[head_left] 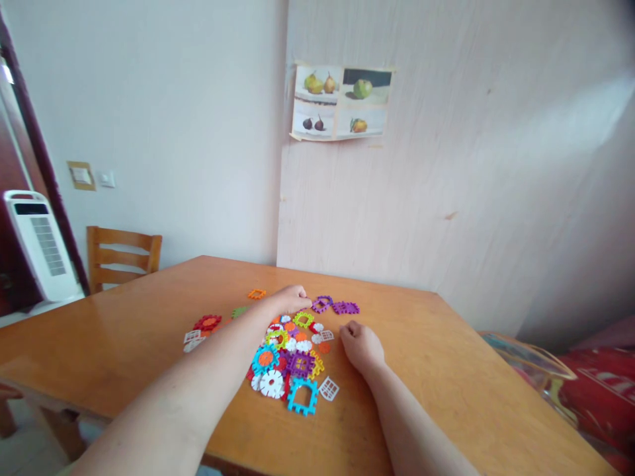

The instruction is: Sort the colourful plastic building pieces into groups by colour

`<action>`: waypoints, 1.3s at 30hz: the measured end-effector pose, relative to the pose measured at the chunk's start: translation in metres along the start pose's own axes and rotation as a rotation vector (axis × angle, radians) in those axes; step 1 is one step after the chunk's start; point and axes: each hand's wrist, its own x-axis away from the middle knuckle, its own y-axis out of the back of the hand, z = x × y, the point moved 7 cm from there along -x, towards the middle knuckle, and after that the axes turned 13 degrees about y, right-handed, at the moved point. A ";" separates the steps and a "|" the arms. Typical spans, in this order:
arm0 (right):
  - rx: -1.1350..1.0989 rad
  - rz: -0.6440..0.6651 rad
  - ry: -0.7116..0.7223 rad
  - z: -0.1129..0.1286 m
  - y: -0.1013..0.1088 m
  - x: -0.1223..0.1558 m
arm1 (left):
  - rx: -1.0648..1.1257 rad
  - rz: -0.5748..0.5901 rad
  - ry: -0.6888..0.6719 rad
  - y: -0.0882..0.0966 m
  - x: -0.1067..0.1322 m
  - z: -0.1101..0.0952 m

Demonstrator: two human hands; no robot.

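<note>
My left hand (292,300) reaches across the table with its fingers closed. Its fingertips are at the left edge of a purple square frame piece (321,304); whether they pinch it I cannot tell. Just right of that frame lies a purple gear-edged piece (346,308). My right hand (363,345) rests on the tabletop, curled, and its palm is hidden. Between my arms spreads a pile of plastic building pieces: a blue arched frame (302,396), a purple window square (300,363), a white notched disc (272,383) and a lime frame (303,320). My left forearm covers part of the pile.
Left of my forearm lie a red piece (207,322) and white lattice pieces (192,336). An orange frame (256,293) sits farther back. The wooden table (124,337) meets the wall behind. A wooden chair (124,254) and a white tower appliance (44,248) stand at left.
</note>
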 end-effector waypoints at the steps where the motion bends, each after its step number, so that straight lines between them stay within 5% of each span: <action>1: -0.002 -0.002 0.003 0.000 0.000 0.000 | 0.001 0.005 -0.002 -0.006 -0.002 -0.006; 13: 0.013 -0.018 -0.004 0.000 -0.001 0.000 | -0.188 0.018 -0.024 -0.041 -0.016 -0.052; 27: 0.028 0.021 -0.003 0.002 0.002 0.000 | -0.028 0.022 -0.182 -0.065 -0.028 -0.084; 32: 0.029 0.020 -0.003 0.002 0.001 0.000 | 0.027 -0.018 -0.171 -0.045 -0.030 -0.073; 39: 0.007 0.009 -0.002 0.002 0.000 0.000 | -0.033 0.074 -0.147 -0.028 -0.011 -0.030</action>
